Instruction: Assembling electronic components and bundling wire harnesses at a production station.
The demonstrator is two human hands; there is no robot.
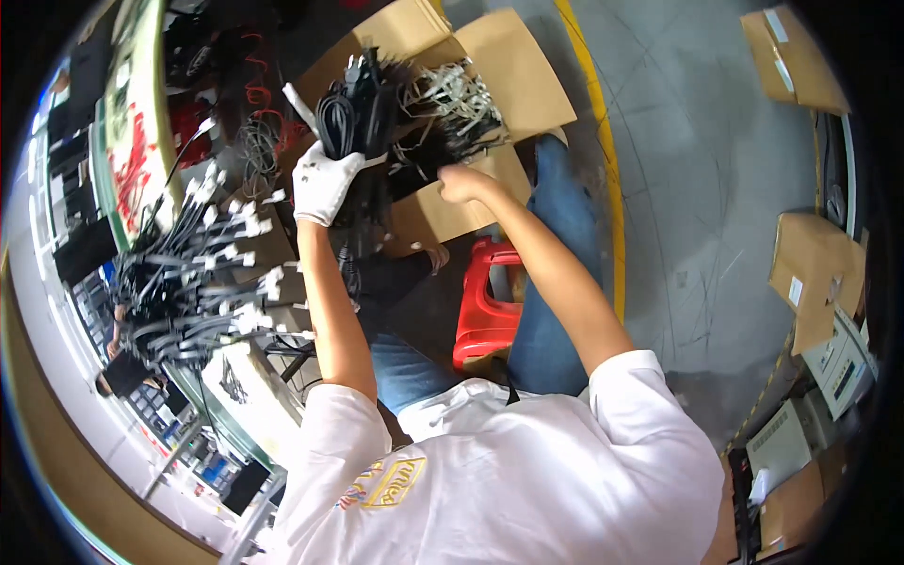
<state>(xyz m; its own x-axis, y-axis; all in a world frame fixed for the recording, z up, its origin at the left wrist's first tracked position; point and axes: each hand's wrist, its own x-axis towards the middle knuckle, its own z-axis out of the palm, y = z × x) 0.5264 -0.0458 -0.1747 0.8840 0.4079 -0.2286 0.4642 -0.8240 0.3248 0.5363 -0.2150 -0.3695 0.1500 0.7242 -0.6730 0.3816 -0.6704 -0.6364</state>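
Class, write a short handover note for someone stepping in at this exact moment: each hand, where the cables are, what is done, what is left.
Left hand, in a white glove: grip closed on a bunch of black coiled cables, held up over the open cardboard box.
Right hand, bare: reaching into the box among loose black cables with white ties; whether it grips any cannot be told.
Done: a heap of tagged cables lies on the table at the left.
Left: many cables remain in the box.

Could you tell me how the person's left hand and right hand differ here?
The left hand wears a white fabric glove; the right hand is bare. The left hand grips a bundle of coiled black cables; the right hand reaches into the open brown cardboard box, its fingers hidden. Both are raised over the box.
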